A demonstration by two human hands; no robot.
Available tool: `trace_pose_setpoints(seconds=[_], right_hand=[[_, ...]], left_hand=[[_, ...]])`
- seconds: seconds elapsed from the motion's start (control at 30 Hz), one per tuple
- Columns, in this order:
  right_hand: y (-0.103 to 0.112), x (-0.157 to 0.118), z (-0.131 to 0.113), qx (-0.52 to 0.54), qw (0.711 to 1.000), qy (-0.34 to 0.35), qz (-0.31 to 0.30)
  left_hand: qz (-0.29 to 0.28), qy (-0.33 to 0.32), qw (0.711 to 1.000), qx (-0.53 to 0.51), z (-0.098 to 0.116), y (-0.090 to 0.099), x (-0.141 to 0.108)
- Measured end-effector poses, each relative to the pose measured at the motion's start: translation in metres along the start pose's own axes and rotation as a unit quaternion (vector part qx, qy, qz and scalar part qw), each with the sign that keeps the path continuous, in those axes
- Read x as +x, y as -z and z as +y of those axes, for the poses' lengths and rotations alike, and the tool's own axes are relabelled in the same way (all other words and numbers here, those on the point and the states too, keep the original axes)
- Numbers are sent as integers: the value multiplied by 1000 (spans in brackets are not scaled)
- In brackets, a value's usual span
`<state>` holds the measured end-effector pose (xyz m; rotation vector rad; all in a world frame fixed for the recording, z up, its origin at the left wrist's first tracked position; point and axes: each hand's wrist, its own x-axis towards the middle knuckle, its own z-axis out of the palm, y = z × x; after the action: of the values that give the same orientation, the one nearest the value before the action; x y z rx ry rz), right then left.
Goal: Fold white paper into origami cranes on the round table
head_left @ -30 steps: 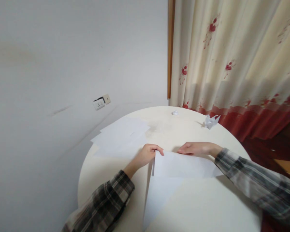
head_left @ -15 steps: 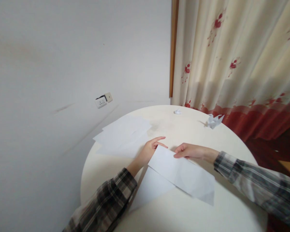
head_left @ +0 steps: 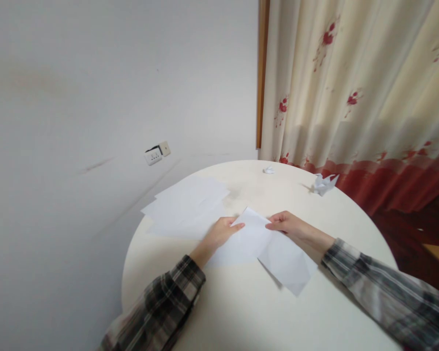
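Observation:
A folded sheet of white paper [head_left: 253,234] is held above the near half of the round table [head_left: 241,307]. My left hand [head_left: 221,231] pinches its left edge, thumb on top and fingers tucked beneath. On the far right edge, my right hand [head_left: 287,223] grips the same sheet between thumb and fingers. A creased section of the paper slants down toward the lower right, its near corner over the tabletop. Part of the sheet extends below and left of the fold. The fingers under the paper are hidden.
Several loose white sheets [head_left: 186,200] overlap on the table's left side. A small crumpled paper piece [head_left: 268,170] lies near the far edge, and a folded paper figure [head_left: 324,185] stands at the far right. Wall sockets [head_left: 153,156] and a flowered curtain [head_left: 314,97] lie beyond.
My left hand has closed from loosely spread fingers into a pinch on the paper. The paper has turned and shifted slightly away from me, its near right end swinging left.

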<state>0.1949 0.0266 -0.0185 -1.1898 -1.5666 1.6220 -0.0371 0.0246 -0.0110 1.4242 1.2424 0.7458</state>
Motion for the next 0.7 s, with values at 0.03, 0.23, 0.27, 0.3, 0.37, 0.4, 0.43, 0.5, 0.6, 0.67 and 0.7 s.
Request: trace_pose_setpoints(seconds=[0.03,0.23,0.27,0.3,0.37,0.4,0.43,0.5,0.6,0.67,0.7], right_hand=[[0,0,-1,-2,1000,4,-8],[3,-1,-10,11,998,25,-62],[2,-1,-12,11,998,35,-51],[1,0,-15,11,998,44,-37],[-2,1,-19,12,998,54,-14],[-4,1,-21,15,998,55,-5],[-6,0,-22,18,998,57,4],[-10,-2,-25,18,998,58,15],[-17,-5,-29,33,997,48,40],[-20,-7,-32,59,996,37,63],[-21,-7,-32,72,994,35,74]], left_hand=[[9,-6,1000,-2,-2,0,2],[-21,-54,998,18,2,-2,2],[-33,-60,997,27,6,-3,0],[-43,-67,996,36,9,-4,-3],[-55,-78,994,50,16,-6,-7],[-56,-86,993,56,19,-6,-9],[-54,-95,992,62,21,-7,-11],[-44,-113,990,78,26,-8,-13],[-27,-127,988,80,29,-9,-13],[-32,-118,991,56,29,-10,-13],[-37,-111,992,39,28,-11,-13]])
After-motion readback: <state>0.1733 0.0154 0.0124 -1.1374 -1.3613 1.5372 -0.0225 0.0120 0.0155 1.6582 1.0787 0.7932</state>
